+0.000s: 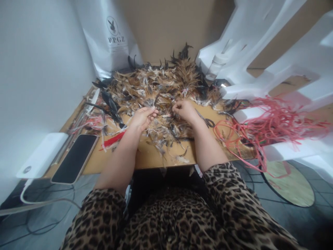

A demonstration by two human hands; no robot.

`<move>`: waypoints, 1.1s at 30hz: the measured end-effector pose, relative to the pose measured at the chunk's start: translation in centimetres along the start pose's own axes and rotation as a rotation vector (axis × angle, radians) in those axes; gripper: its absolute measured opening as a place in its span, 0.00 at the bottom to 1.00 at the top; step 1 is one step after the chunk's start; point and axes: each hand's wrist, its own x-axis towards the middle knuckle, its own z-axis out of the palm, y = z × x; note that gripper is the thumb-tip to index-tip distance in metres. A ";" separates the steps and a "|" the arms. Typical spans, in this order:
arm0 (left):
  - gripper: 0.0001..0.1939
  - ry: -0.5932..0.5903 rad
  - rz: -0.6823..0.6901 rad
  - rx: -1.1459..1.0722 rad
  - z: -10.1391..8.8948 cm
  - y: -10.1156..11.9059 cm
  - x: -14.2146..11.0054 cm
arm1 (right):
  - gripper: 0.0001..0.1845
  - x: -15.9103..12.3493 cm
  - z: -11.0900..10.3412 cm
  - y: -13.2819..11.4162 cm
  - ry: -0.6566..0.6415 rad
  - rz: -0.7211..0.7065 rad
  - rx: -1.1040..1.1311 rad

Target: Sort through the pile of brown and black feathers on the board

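Observation:
My left hand is closed in a pinch between thumb and forefinger on a small bunch of feathers, brown and dark, fanning upward from the fingertips. A short way to the right, my right hand has its fingers pressed together over the feather pile; whatever is between them is too small or hidden. The pile mixes brown, black and pale feathers and spreads in front of and beneath both hands. Beyond my right hand stands a fuller brown feather bunch, pale at its base.
Scissors lie by my right forearm. Pink strips tangle at the right among white foam pieces. A phone and a white power bank rest at the left. A jar stands behind; a white bag is at the back left.

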 end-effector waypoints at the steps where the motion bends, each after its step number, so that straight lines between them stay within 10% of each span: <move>1: 0.07 0.002 -0.001 -0.003 0.0 0.0 0.0 | 0.08 -0.2 0.3 -0.2 -0.033 0.002 -0.073; 9: 0.06 0.010 -0.005 -0.020 0.2 0.2 -0.1 | 0.07 -0.7 2.2 -1.4 -0.147 0.081 -0.349; 22: 0.05 -0.004 -0.025 -0.084 -0.3 0.3 0.2 | 0.18 -0.8 -3.1 -2.2 -0.098 0.060 1.166; 33: 0.05 -0.004 -0.014 -0.111 -0.5 0.5 0.3 | 0.22 -2.9 -4.0 -3.7 -0.148 -0.086 0.899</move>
